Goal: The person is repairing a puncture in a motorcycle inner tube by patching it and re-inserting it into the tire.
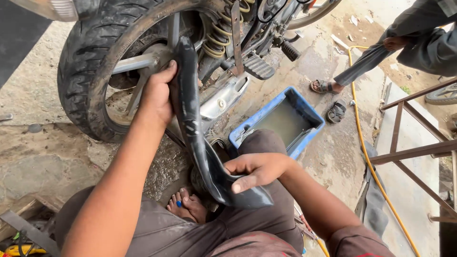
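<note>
While the limp, wet-looking black rubber inner tube is sagging, the left hand and right hand are each clenching it across its width, probably the surest hold.

The ground is rough, cracked grey concrete floor, damp and stained dark in patches, under flat daylight. A blue rectangular plastic tub of murky water sits on it. A thin yellow hose snakes along the floor at the right, passing a rusty brown metal railing frame. A pair of dark sandals lies beyond the tub, near another person's grey trouser leg. Sandy dirt with scattered litter fills the far corner
</note>
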